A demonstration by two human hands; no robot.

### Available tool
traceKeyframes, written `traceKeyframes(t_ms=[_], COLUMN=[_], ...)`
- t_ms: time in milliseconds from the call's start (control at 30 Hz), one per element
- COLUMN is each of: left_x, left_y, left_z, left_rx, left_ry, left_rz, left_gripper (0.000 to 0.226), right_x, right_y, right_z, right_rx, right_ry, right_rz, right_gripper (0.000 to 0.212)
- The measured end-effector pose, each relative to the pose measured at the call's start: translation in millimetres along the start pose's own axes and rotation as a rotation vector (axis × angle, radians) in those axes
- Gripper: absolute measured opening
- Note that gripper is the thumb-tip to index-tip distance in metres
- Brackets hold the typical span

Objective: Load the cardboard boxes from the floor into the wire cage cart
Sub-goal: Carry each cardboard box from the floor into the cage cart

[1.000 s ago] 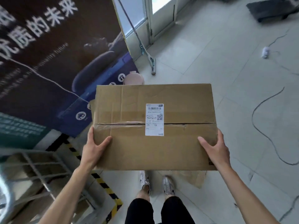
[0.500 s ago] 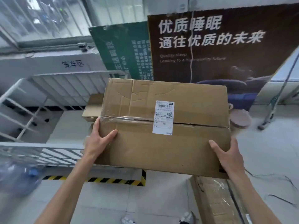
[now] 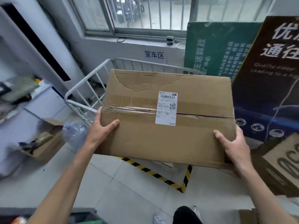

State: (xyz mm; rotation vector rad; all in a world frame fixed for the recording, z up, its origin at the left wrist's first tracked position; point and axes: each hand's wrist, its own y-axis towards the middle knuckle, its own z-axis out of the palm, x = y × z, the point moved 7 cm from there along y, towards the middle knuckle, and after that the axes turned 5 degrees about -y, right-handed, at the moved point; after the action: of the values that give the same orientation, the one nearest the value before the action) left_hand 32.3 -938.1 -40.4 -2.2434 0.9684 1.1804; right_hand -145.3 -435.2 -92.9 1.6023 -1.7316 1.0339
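Bare tiled floor (image 3: 126,196) with striped hazard tape (image 3: 155,172) lies open below. A creased, taped cardboard box (image 3: 168,143) (white shipping label (image 3: 166,108) on top) is held aloft, left hand (image 3: 101,129) and right hand (image 3: 235,147) clasped around its opposite ends, thumbs on top. Beyond it stands the white wire cage cart (image 3: 90,88), under a barred window (image 3: 145,13).

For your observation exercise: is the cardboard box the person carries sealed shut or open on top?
Shut. The cardboard box has both top flaps closed, with clear tape and a shipping label across the seam.
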Motion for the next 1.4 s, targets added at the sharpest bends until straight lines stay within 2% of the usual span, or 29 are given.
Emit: traceKeyframes(t_ms=[200, 567, 667, 733, 867, 1100, 1267, 1400], left_x=[10, 14, 16, 22, 44, 105, 143, 177], left_y=[72, 263, 314, 339, 368, 409, 437, 463], left_z=[-31, -17, -6, 8, 58, 119, 134, 152], left_rx=[0.006, 0.081, 0.119, 0.144, 0.239, 0.361, 0.455, 0.527], left_ry=[0.025, 0.068, 0.076, 0.073, 0.075, 0.084, 0.111, 0.127], left_rz=[0.013, -0.024, -0.044, -0.06, -0.108, -0.209, -0.25, -0.303], left_gripper=[0.107, 0.105, 0.102, 0.108, 0.107, 0.089, 0.093, 0.095], right_x=[43, 81, 80, 76, 55, 24, 11, -2], right_y=[29, 148, 173, 186, 199, 192, 191, 198], right_z=[59, 169, 201, 216, 227, 255, 288, 317], right_rx=[0.003, -0.047, -0.021, -0.007, -0.002, -0.021, -0.021, -0.008], right_ry=[-0.006, -0.003, 0.027, 0.008, -0.055, -0.128, -0.149, -0.187], right_rz=[0.008, 0.114, 0.177, 0.227, 0.336, 0.484, 0.578, 0.629], right_gripper=[0.082, 0.078, 0.087, 0.091, 0.097, 0.088, 0.093, 0.089])
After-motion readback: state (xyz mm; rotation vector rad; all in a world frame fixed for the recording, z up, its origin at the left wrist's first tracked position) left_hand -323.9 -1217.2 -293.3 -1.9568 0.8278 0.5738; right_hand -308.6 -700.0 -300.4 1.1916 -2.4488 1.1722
